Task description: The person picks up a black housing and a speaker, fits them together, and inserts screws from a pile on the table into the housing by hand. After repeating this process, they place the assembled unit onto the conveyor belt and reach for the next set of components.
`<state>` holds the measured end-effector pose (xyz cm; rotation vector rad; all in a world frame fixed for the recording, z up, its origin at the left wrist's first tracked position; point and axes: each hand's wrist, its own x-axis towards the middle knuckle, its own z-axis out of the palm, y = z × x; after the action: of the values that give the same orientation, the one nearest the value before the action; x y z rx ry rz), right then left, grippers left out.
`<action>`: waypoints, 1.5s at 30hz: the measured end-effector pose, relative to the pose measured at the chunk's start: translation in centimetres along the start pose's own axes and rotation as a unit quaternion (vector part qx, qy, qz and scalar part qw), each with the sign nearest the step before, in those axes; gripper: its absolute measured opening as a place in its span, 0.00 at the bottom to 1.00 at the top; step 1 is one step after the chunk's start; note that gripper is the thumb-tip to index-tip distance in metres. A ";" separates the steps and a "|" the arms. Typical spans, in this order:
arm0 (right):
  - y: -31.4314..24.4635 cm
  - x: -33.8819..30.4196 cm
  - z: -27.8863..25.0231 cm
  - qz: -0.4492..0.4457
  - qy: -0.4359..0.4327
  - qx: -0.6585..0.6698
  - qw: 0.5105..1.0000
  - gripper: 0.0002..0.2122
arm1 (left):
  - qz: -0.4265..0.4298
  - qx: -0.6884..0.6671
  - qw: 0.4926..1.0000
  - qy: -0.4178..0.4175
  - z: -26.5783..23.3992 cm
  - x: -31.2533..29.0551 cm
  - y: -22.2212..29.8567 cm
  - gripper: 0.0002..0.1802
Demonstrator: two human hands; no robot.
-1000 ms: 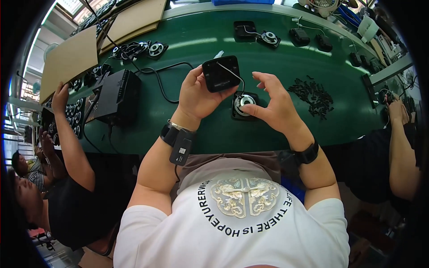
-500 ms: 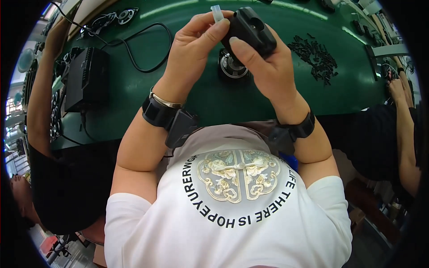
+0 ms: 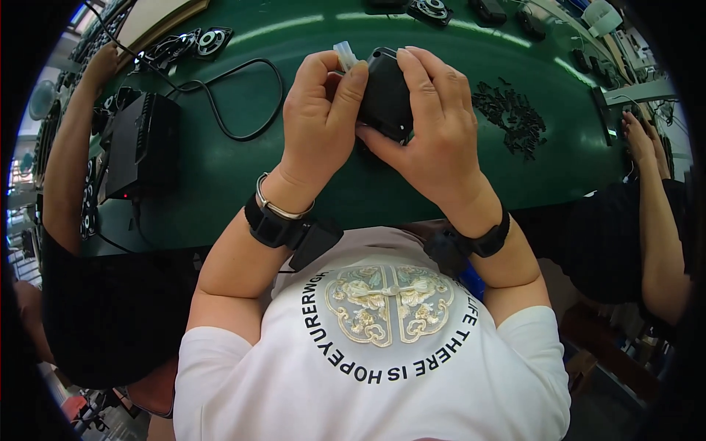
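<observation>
Above the green worktop [image 3: 220,180], the right hand [image 3: 435,117] had its fingers clamped around the black housing [image 3: 386,97], long axis pointing away from the body, while the left hand's [image 3: 321,110], just leftward, apparently pinched the white connector [image 3: 344,55].

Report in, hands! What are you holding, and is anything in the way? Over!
Left hand pinching white plug. Right hand gripping black case. Small black pieces off to the right on green table, apart from both hands.

Black housing [image 3: 386,99]; whitish connector [image 3: 343,54]; green tabletop [image 3: 544,184]; gold-patterned white shirt [image 3: 371,404]
</observation>
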<state>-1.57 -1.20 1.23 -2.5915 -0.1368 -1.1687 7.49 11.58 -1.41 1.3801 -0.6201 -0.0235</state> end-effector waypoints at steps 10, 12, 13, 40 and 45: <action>2.7 -2.7 -0.1 0.073 -0.156 0.123 0.977 0.34 | 0.054 -0.231 0.971 -0.009 -1.6 1.7 1.3 0.10; 2.9 -3.0 0.1 0.089 -0.181 0.141 0.969 0.34 | -0.061 -0.237 0.969 -0.044 -1.6 1.8 0.6 0.12; 2.9 -2.8 0.1 0.097 -0.192 0.149 0.965 0.34 | -0.119 -0.240 0.962 -0.062 -1.6 1.7 0.5 0.13; 5.2 -2.3 -0.1 0.055 -0.311 0.227 0.921 0.35 | 0.029 0.314 0.895 -0.314 -2.7 -1.7 -1.9 0.62; 4.8 -1.9 -0.2 0.052 -0.311 0.213 0.925 0.34 | 0.028 0.311 0.900 -0.303 -2.6 -1.7 -1.7 0.62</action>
<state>-1.95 -5.72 -1.15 -2.4289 -0.3380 -0.2044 7.74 14.18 -3.81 1.9939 -1.2654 -0.2327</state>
